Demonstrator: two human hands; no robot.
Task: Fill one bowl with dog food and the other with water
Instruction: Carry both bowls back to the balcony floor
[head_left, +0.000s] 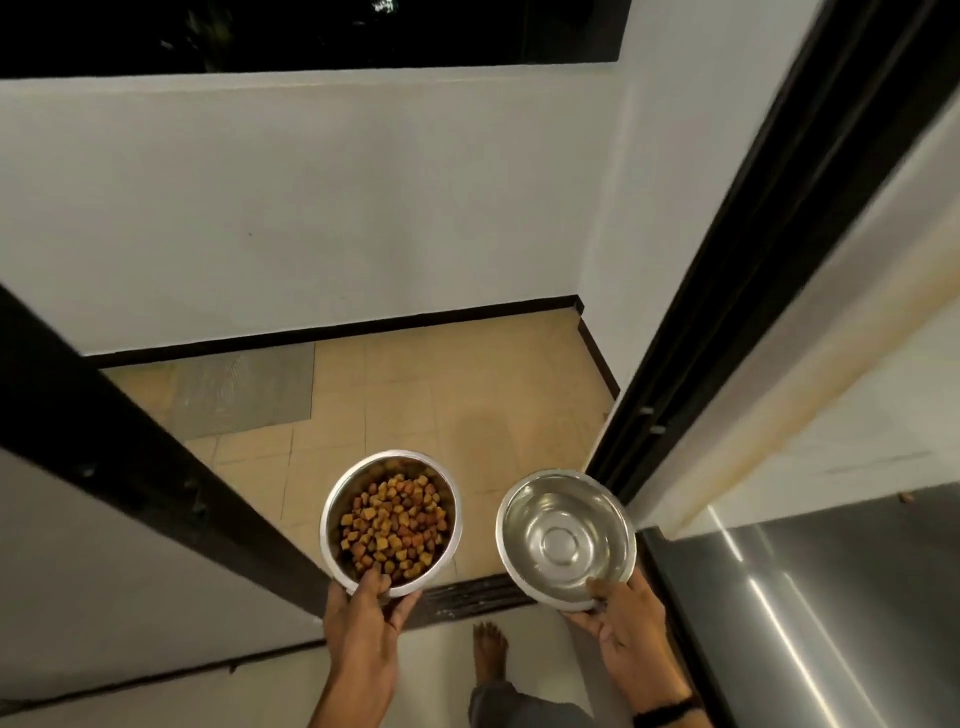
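At dark door sill (467, 597): my left hand (363, 623) grips near rim of round steel bowl (332, 499) holding brown kibble (395, 525), my right hand (626, 629) grips near rim of shiny steel bowl (566, 530), water not discernible; edge-only holds, so stepping over may tip either, spilling.

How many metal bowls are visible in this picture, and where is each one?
2. The food bowl is held by the left hand, on the left. The plain bowl, with no food in it, is held by the right hand, beside it. None seems hidden.
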